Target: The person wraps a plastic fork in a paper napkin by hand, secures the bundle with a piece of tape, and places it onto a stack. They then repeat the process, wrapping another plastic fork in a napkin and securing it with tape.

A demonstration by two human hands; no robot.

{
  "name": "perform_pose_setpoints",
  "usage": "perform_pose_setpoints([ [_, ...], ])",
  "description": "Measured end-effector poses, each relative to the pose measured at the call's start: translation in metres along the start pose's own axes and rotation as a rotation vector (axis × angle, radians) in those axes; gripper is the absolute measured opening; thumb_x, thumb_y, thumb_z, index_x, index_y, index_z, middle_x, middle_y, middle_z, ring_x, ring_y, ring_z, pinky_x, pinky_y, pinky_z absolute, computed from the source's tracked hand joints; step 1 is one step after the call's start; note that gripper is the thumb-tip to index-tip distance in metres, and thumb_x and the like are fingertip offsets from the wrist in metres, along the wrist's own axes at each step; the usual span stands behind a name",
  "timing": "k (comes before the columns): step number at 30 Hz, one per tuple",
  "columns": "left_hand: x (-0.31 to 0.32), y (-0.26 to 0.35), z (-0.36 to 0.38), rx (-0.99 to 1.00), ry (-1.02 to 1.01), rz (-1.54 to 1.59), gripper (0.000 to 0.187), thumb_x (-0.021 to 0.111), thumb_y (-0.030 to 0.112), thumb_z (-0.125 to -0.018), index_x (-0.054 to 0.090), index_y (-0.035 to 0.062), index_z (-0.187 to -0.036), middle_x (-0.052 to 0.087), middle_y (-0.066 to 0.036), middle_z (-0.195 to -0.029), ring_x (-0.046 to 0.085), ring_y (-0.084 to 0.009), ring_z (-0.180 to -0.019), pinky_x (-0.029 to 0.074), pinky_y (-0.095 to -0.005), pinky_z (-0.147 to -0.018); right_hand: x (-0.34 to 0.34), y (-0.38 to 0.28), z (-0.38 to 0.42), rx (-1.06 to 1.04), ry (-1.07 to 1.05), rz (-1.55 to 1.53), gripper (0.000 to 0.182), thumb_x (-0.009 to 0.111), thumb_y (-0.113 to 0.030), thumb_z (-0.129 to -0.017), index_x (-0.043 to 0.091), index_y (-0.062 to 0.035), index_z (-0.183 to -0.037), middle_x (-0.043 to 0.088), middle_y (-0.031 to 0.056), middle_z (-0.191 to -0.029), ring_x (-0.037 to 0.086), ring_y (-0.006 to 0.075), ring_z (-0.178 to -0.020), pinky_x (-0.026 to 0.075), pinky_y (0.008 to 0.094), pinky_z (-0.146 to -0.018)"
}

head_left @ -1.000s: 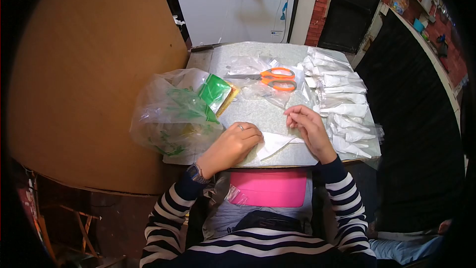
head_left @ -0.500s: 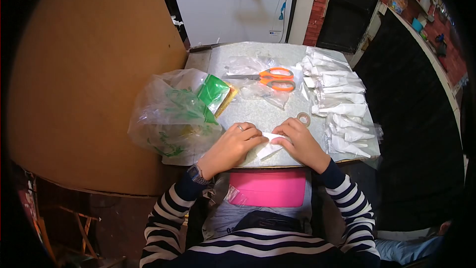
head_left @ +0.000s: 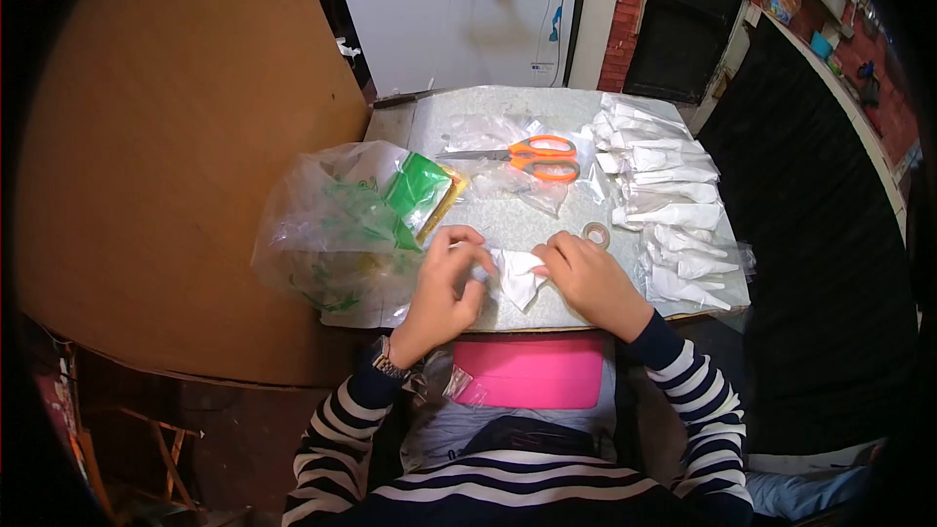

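A folded white tissue (head_left: 520,281) lies near the table's front edge, its lower end narrowing to a point. The thumb and fingers of my right hand (head_left: 592,285) pinch its right corner. Just left of the tissue, my left hand (head_left: 449,283) is raised with bent fingers and a gap between thumb and fingertips. A small roll of tape (head_left: 596,234) rests beyond my right hand. Orange-handled scissors (head_left: 527,156) lie on clear plastic bags (head_left: 532,190) farther back.
Several wrapped white tissue bundles (head_left: 673,176) line the table's right side. On the left sits a crumpled clear plastic bag (head_left: 322,224) with a green and gold packet (head_left: 422,195). A tall brown board (head_left: 185,156) stands left of the table; a white freezer (head_left: 459,20) is behind.
My left hand has drawn back left off the tissue and its fingers have parted. The tissue has shifted slightly left and turned, still pinched by my right hand.
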State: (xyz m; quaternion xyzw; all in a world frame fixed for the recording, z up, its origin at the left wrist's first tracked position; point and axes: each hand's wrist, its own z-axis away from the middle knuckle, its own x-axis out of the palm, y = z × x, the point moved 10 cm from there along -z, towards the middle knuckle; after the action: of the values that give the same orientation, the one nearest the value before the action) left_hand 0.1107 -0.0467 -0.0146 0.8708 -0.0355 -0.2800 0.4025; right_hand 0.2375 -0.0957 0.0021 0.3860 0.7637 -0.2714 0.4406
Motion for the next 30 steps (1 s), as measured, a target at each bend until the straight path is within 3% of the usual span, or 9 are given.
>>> perform_pose_setpoints([
  [2, -0.001, -0.023, 0.006, -0.211, 0.175, 0.413, 0.039, 0.063, -0.001, -0.082, 0.047, 0.0034, -0.117, 0.044, -0.012, -0.122, 0.047, -0.0174, -0.112, 0.042, -0.0327, -0.093, -0.008, 0.000, -0.005, 0.005, 0.032, -0.019, 0.025, 0.062, -0.018, -0.086, 0.058, -0.0014, -0.104, 0.052, 0.0098, -0.090, 0.059, 0.0251, -0.080, 0.048, 0.0338, -0.068],
  [5, 0.006, -0.028, 0.010, -0.467, 0.349, 0.692, 0.044, 0.068, 0.005, -0.085, 0.043, 0.0031, -0.121, 0.048, -0.010, -0.116, 0.052, -0.0141, -0.105, 0.044, -0.0276, -0.088, -0.020, -0.007, -0.010, -0.006, 0.060, -0.013, 0.025, 0.060, -0.018, -0.088, 0.056, 0.0000, -0.105, 0.051, 0.0088, -0.090, 0.058, 0.0211, -0.083, 0.049, 0.0310, -0.068],
  [8, 0.025, -0.030, 0.008, -0.541, 0.228, 0.746, 0.049, 0.075, 0.013, -0.083, 0.049, -0.0037, -0.120, 0.058, -0.003, -0.091, 0.054, -0.0045, -0.084, 0.046, -0.0181, -0.072, -0.029, -0.013, -0.014, -0.011, 0.072, -0.009, 0.026, 0.060, -0.017, -0.088, 0.056, 0.0005, -0.106, 0.051, 0.0089, -0.091, 0.059, 0.0215, -0.084, 0.050, 0.0309, -0.067],
  [11, 0.032, -0.032, 0.012, -0.695, 0.056, 0.661, 0.029, 0.071, 0.014, -0.087, 0.061, -0.0050, -0.106, 0.063, 0.000, -0.077, 0.055, -0.0027, -0.067, 0.044, -0.0155, -0.062, -0.035, -0.013, -0.015, -0.013, 0.099, -0.001, 0.026, 0.061, -0.017, -0.088, 0.056, 0.0004, -0.107, 0.051, 0.0094, -0.091, 0.060, 0.0223, -0.081, 0.050, 0.0315, -0.065],
  [14, 0.034, -0.028, 0.011, -0.623, 0.099, 0.812, 0.018, 0.069, 0.016, -0.088, 0.067, -0.0022, -0.087, 0.063, -0.002, -0.068, 0.060, -0.0087, -0.063, 0.047, -0.0206, -0.060, -0.037, -0.008, -0.015, 0.009, 0.119, -0.006, 0.027, 0.062, -0.017, -0.088, 0.056, 0.0002, -0.107, 0.051, 0.0103, -0.091, 0.061, 0.0240, -0.078, 0.050, 0.0329, -0.064],
  [26, 0.024, -0.032, 0.013, -0.506, 0.080, 0.719, 0.012, 0.069, 0.005, -0.085, 0.068, -0.0037, -0.093, 0.069, -0.007, -0.085, 0.065, -0.0123, -0.074, 0.051, -0.0239, -0.070, -0.047, -0.006, -0.016, 0.064, 0.187, -0.207, 0.027, 0.063, -0.014, -0.088, 0.055, 0.0021, -0.107, 0.052, 0.0137, -0.094, 0.060, 0.0289, -0.078, 0.048, 0.0364, -0.065],
  [30, 0.014, -0.029, 0.004, -0.385, 0.130, 0.682, 0.012, 0.067, 0.002, -0.085, 0.068, -0.0046, -0.094, 0.069, -0.008, -0.088, 0.066, -0.0133, -0.078, 0.052, -0.0248, -0.072, -0.052, -0.013, -0.016, 0.050, 0.181, -0.215, 0.027, 0.063, -0.014, -0.088, 0.056, 0.0022, -0.108, 0.051, 0.0136, -0.093, 0.059, 0.0287, -0.078, 0.048, 0.0365, -0.065],
])
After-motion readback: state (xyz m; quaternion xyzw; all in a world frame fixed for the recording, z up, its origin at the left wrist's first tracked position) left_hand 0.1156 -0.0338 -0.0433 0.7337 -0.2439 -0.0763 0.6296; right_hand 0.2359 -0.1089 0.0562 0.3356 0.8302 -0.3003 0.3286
